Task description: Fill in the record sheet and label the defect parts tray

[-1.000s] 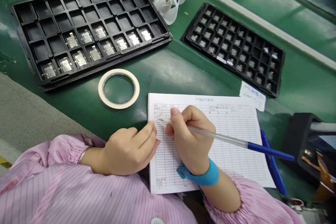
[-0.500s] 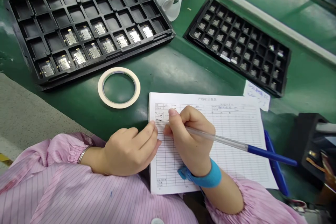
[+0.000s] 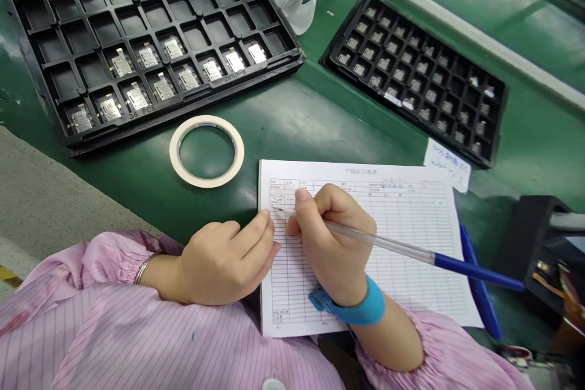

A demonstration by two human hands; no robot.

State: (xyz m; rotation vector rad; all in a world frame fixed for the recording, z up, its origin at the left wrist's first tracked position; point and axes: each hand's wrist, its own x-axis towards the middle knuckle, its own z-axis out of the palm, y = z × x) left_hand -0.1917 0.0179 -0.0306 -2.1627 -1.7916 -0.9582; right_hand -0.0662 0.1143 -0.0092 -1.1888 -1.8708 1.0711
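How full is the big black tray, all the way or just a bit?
Partly full: the big black tray has shiny parts only in its two nearest rows, not in every slot there.

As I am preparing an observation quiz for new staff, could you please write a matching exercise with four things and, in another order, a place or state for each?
1. Tape ring
2. Pen
3. Wristband
4. Left hand

A. Gripped in the right hand
B. Fingers at the left edge of the paper
C. Flat on the green table
D. Around the right wrist

Pairs: 1-C; 2-A; 3-D; 4-B
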